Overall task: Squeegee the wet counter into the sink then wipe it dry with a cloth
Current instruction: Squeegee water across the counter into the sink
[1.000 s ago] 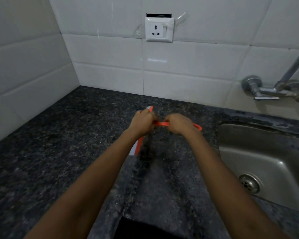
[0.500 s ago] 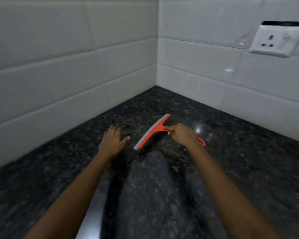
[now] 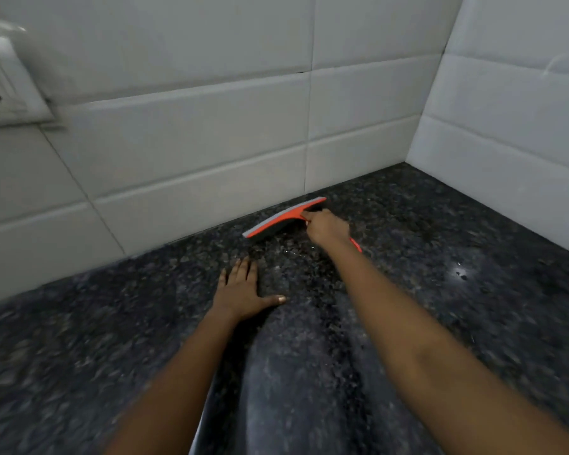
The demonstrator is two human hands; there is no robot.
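An orange squeegee with a grey rubber blade lies with its blade along the foot of the tiled wall, on the dark speckled granite counter. My right hand is shut on its handle, whose orange end pokes out behind my wrist. My left hand rests flat on the counter, fingers spread, nearer to me and left of the squeegee. The sink and any cloth are out of view.
White tiled walls meet in a corner at the far right. A white wall socket sits at the upper left. A wet glint shows on the counter at the right. The counter's front edge runs between my forearms.
The view has swung left, away from the sink, into the corner. My left hand let go of the squeegee and went flat on the counter; my right hand carried the squeegee to the wall.
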